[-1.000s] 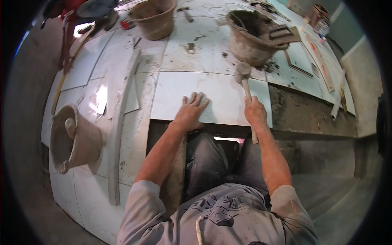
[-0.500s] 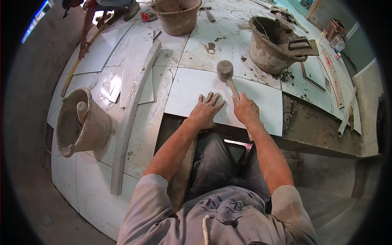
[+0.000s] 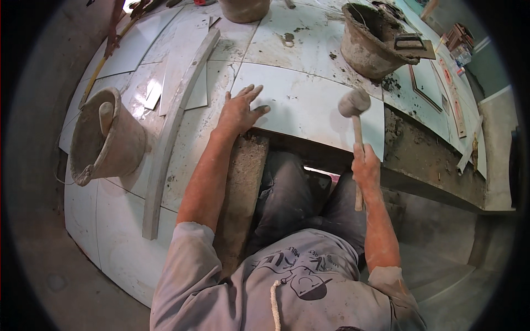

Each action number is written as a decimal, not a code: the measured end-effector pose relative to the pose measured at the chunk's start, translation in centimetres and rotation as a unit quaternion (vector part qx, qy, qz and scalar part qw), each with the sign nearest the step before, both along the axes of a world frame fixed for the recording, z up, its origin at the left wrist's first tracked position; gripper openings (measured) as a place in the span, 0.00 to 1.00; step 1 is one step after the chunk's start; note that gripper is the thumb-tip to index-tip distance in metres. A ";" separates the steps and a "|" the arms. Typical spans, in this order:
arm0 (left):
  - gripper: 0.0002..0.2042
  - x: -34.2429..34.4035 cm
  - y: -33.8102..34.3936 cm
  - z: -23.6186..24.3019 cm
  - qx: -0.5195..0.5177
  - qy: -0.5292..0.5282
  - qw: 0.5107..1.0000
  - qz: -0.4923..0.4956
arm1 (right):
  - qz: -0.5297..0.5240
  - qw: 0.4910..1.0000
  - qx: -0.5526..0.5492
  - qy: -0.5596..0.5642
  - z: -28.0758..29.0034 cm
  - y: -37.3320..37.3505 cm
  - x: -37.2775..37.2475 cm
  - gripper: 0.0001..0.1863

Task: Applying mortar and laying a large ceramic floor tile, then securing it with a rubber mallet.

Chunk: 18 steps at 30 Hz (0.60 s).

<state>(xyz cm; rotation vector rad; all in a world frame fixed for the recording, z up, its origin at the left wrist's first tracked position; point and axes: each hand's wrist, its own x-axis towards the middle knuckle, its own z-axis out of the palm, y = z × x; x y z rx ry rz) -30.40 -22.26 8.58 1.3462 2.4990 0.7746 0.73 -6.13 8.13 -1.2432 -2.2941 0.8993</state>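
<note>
In front of me lies a large white tile [image 3: 309, 105], set against the tiles around it. My right hand [image 3: 366, 165] is wrapped round the wooden handle of a rubber mallet [image 3: 354, 103]. The mallet's greyish head is over the right part of the tile; whether it touches the surface I cannot tell. At the tile's left end, my left hand [image 3: 238, 114] rests with fingers spread, across the edge near the joint. Below the tile's near edge shows bare mortar [image 3: 251, 160].
A mortar-caked bucket [image 3: 130, 138] stands at left beside a long straight bar [image 3: 176, 138]. Another bucket [image 3: 367, 52], with a trowel [image 3: 411, 47] across its rim, is at far right. Raw mortar bed [image 3: 425, 154] borders the tile's right end. A co-worker's hand [image 3: 112, 44] grips a yellow pole.
My left hand has slid left to the tile's end. My right hand has carried the mallet from the tile's middle to its right part. The view has shifted slightly.
</note>
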 end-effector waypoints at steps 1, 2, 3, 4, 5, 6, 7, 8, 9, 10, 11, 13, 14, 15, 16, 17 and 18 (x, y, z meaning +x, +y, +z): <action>0.33 -0.5 -0.5 -0.5 0.003 0.026 0.999 0.020 | -0.016 1.000 -0.010 0.002 -0.1 -0.2 0.5 0.21; 0.33 -0.7 -0.9 -1.0 0.004 0.030 0.999 0.026 | -0.010 1.000 -0.009 0.006 -0.3 -0.3 1.0 0.21; 0.32 -0.7 -0.8 -1.3 -0.036 0.053 0.997 0.047 | -0.015 1.000 -0.017 0.002 -0.2 -0.3 1.4 0.21; 0.32 -0.8 -0.8 -1.6 -0.076 0.075 0.992 0.069 | -0.021 0.999 -0.025 -0.001 -0.2 -0.3 1.5 0.22; 0.32 -1.1 -0.9 -1.9 -0.073 0.078 0.992 0.071 | -0.021 0.999 -0.036 0.000 -0.1 -0.3 1.4 0.22; 0.32 -1.5 -1.2 -2.3 -0.090 0.061 0.992 0.070 | -0.019 0.999 -0.034 0.003 0.1 -0.3 0.9 0.22; 0.32 -1.9 -1.5 -2.6 -0.106 0.043 0.991 0.068 | -0.010 1.000 -0.022 -0.014 0.2 -0.4 0.4 0.22; 0.32 -2.3 -2.0 -3.2 -0.105 0.046 0.991 0.071 | 0.000 0.999 -0.010 -0.031 0.3 -0.4 -0.1 0.21; 0.32 -2.6 -2.1 -3.4 -0.084 0.065 0.993 0.055 | 0.000 1.000 -0.006 -0.028 0.7 -0.2 -0.6 0.21; 0.31 -2.9 -2.2 -3.7 -0.064 0.085 0.994 0.039 | 0.022 0.999 0.030 -0.033 1.3 0.0 -1.2 0.21; 0.30 -3.2 -2.4 -4.0 -0.067 0.092 0.993 0.037 | 0.044 0.996 0.065 -0.039 1.6 0.3 -1.8 0.20; 0.29 -3.4 -2.1 -4.1 -0.061 0.105 0.992 0.032 | 0.056 0.993 0.094 -0.044 1.6 1.7 -3.2 0.20; 0.29 -3.5 -1.9 -4.1 -0.058 0.116 0.991 0.027 | 0.067 0.989 0.119 -0.050 1.5 2.6 -3.9 0.19; 0.29 -3.6 -1.7 -4.3 -0.055 0.115 0.992 0.023 | 0.063 0.989 0.122 -0.051 1.5 3.6 -4.7 0.19; 0.28 -3.8 -1.3 -4.5 -0.050 0.114 0.992 0.027 | 0.073 0.984 0.140 -0.085 1.6 4.7 -5.4 0.19; 0.27 -3.9 -0.8 -4.8 -0.043 0.113 0.992 0.027 | 0.080 0.977 0.158 -0.120 1.7 5.9 -5.8 0.18; 0.27 -4.0 -0.6 -5.3 -0.033 0.125 0.991 0.034 | 0.069 0.977 0.159 -0.125 1.7 6.7 -6.0 0.18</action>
